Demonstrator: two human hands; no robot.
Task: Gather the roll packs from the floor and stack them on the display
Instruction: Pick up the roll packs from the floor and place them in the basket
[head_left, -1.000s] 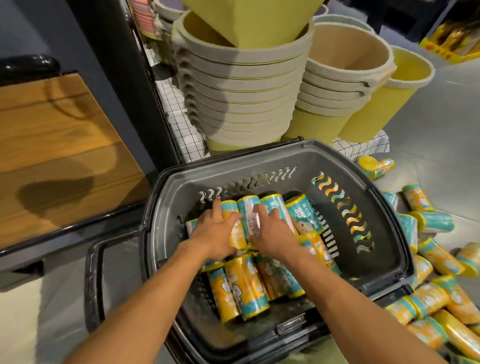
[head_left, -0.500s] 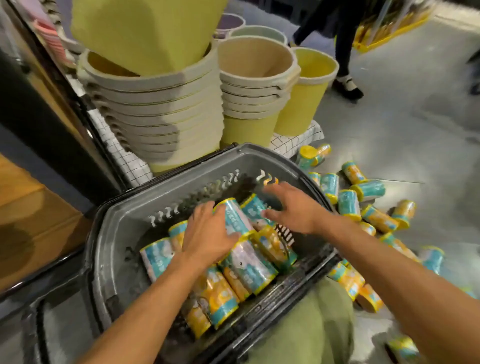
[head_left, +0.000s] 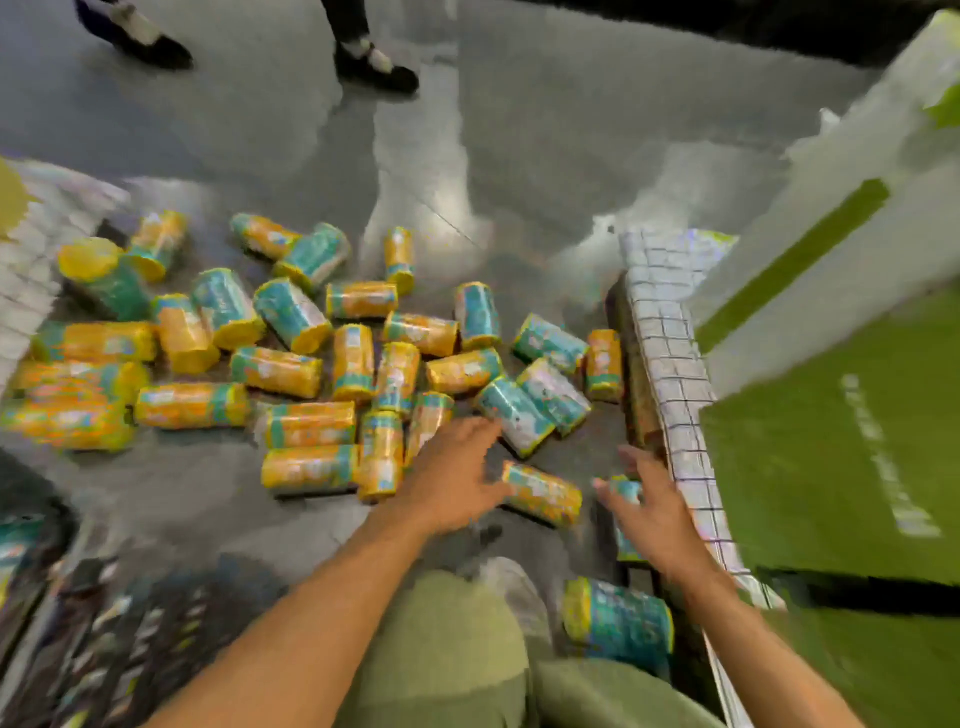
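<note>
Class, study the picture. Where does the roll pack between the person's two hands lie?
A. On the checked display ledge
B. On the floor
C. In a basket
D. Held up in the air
B: the roll pack lies on its side on the grey floor, between the left hand and the right hand.

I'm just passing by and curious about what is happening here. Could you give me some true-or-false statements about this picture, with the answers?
1. Many yellow-and-teal cylindrical roll packs lie scattered on the grey shiny floor. True.
2. The packs stand upright in one neat stack. False: nearly all lie on their sides, pointing in different directions.
3. Another person's dark shoes show at the top of the view. True.
4. Both hands hold one pack raised high above the pile. False: the left hand and the right hand reach down with spread fingers towards packs lying on the floor, and none is lifted.
</note>
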